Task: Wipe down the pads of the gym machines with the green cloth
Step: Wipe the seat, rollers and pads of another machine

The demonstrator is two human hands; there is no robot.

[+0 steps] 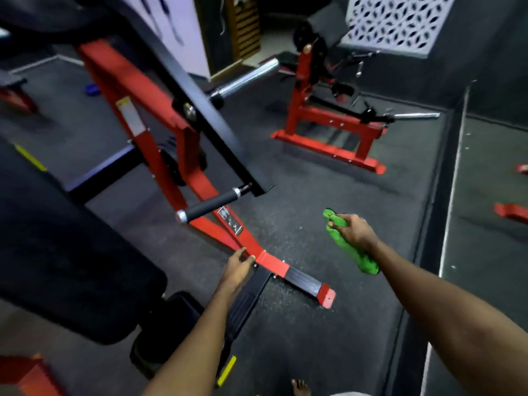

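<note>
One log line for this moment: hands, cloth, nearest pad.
right hand: grips green cloth, off any pad | left hand: open, holds nothing, by red frame base | black pad at left: no cloth contact

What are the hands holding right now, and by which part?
The right hand grips the green cloth near its upper end; the rest hangs below. The left hand holds nothing.

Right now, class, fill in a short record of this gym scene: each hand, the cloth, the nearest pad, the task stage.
right hand: holds the bunched green cloth in the air
left hand: open, fingers straight, holds nothing
green cloth: touches no pad
nearest pad: large black pad at the left, neither hand on it
task stage: no wiping under way
</note>
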